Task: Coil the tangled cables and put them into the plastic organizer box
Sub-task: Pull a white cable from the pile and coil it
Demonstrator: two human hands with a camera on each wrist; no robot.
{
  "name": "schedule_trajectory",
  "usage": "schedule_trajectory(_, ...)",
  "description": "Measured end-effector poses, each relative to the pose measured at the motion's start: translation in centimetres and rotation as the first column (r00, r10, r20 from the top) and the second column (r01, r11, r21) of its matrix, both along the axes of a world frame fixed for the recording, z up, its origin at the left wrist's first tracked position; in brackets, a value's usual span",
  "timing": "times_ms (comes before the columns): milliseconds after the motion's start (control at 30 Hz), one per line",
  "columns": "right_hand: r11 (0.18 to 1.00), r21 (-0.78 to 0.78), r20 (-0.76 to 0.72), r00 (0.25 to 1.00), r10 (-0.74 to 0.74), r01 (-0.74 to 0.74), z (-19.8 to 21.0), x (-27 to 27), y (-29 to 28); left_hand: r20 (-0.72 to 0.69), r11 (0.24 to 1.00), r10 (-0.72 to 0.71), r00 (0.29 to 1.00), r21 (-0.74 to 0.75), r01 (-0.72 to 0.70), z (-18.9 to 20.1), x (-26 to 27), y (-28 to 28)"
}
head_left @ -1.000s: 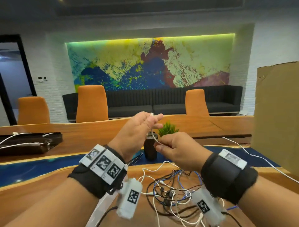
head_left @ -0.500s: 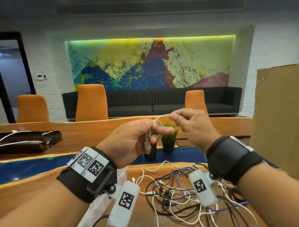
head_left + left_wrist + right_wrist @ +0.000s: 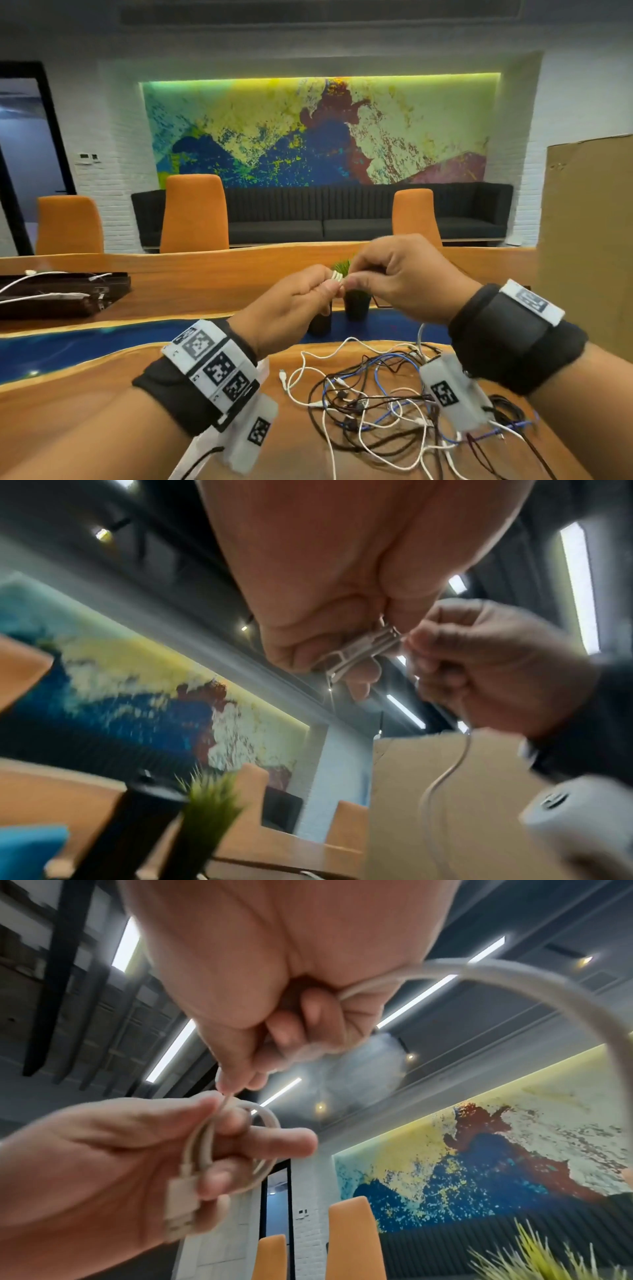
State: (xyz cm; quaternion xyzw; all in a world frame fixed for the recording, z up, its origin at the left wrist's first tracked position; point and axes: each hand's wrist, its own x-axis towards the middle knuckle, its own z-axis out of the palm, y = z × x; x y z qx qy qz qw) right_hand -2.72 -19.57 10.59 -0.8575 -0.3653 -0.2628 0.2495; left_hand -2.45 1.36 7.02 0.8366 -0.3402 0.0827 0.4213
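Both hands are raised above the table. My left hand (image 3: 301, 301) holds a small coil of white cable (image 3: 337, 277) wound around its fingers, loops and plug visible in the right wrist view as the white cable coil (image 3: 219, 1148). My right hand (image 3: 394, 277) pinches the same cable's free length right beside the coil; the strand (image 3: 420, 334) drops from it to the table. Below lies a tangle of white, black and blue cables (image 3: 376, 401). A clear plastic box edge (image 3: 191, 455) shows under my left wrist, mostly hidden.
A small potted green plant (image 3: 354, 301) and a dark bottle (image 3: 320, 323) stand just behind my hands. A dark tray with white cables (image 3: 61, 294) sits at far left. A cardboard sheet (image 3: 589, 240) stands at the right. Orange chairs (image 3: 193, 212) line the far side.
My right hand has swung from below the left up and over it, laying another loop on the coil. It now pinches right against the left fingers. More loops sit on the left hand.
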Motion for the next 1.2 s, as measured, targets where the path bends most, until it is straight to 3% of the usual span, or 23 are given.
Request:
schedule_trajectory(167, 0.977, 0.214, 0.043, 0.999, -0.014, 0.004, -0.6, 1.7, -0.8, -0.352, 0.951, -0.223, 0.909, -0.283, 0.124, 0.4, -0.5, 0.5)
schedule_trajectory(300, 0.878, 0.474, -0.112, 0.993, -0.02, 0.071, -2.0, 2.6, -0.6, -0.443, 0.761, -0.535, 0.719, -0.622, 0.183, 1.4, -1.8, 0.3)
schedule_trajectory(367, 0.905, 0.417, -0.21, 0.978, 0.008, 0.082, -3.5, 2.5, 0.3, -0.436, 0.678, -0.596, 0.674, -0.723, 0.132, 2.0, -2.4, -0.3)
schedule_trajectory(433, 0.959, 0.279, -0.316, 0.948, 0.037, 0.056, -5.0, 1.4, 1.6, -0.39, 0.634, -0.565, 0.727, -0.769, 0.079, 2.5, -2.3, -0.8)
schedule_trajectory(467, 0.977, 0.209, -0.356, 0.933, 0.044, 0.034, -5.3, 0.7, 2.2, -0.368, 0.674, -0.468, 0.803, -0.737, 0.054, 2.6, -2.1, -1.0)
schedule_trajectory(500, 0.991, 0.135, -0.369, 0.929, 0.033, 0.019, -5.3, 0.1, 2.5, -0.327, 0.771, -0.299, 0.896, -0.637, 0.025, 2.5, -1.7, -1.0)
schedule_trajectory(533, 0.998, 0.059, -0.354, 0.935, 0.007, 0.015, -5.0, -0.6, 2.7, -0.224, 0.882, -0.099, 0.97, -0.471, -0.019, 2.4, -1.4, -1.0)
schedule_trajectory(567, 1.0, -0.011, -0.326, 0.945, -0.026, 0.024, -4.4, -1.0, 2.6, -0.072, 0.956, 0.034, 0.997, -0.288, -0.054, 2.0, -1.0, -0.9)
schedule_trajectory(600, 0.998, -0.061, -0.299, 0.953, -0.049, 0.031, -3.8, -1.4, 2.4, 0.062, 0.989, 0.09, 0.994, -0.12, -0.082, 1.5, -0.5, -0.7)
schedule_trajectory(667, 0.99, -0.134, -0.231, 0.97, -0.077, 0.047, -2.6, -1.8, 1.8, 0.176, 0.985, 0.114, 0.978, 0.105, -0.134, 0.7, 0.1, -0.1)
schedule_trajectory(767, 0.985, -0.144, -0.07, 0.992, -0.102, 0.092, -1.1, -1.6, 1.1, 0.109, 0.98, 0.073, 0.991, 0.175, -0.092, 0.4, 0.0, 0.3)
schedule_trajectory(867, 0.998, 0.022, 0.046, 0.997, -0.062, 0.061, -0.3, -0.3, 0.4, -0.157, 1.0, 0.005, 0.988, -0.019, -0.008, 0.5, -0.7, 0.1)
schedule_trajectory(967, 0.974, 0.227, 0.015, 0.999, -0.031, 0.027, -0.4, 1.3, -0.2, -0.367, 0.972, -0.162, 0.916, -0.219, 0.084, 0.5, -1.3, 0.0)
schedule_trajectory(1100, 0.912, 0.41, -0.108, 0.991, 0.073, -0.023, -2.4, 2.3, 0.3, -0.459, 0.825, -0.392, 0.798, -0.558, 0.084, 1.6, -2.5, -0.5)
schedule_trajectory(1200, 0.944, 0.33, -0.238, 0.966, 0.096, -0.013, -4.9, 2.2, 1.1, -0.42, 0.718, -0.448, 0.789, -0.695, 0.038, 2.2, -2.0, -0.6)
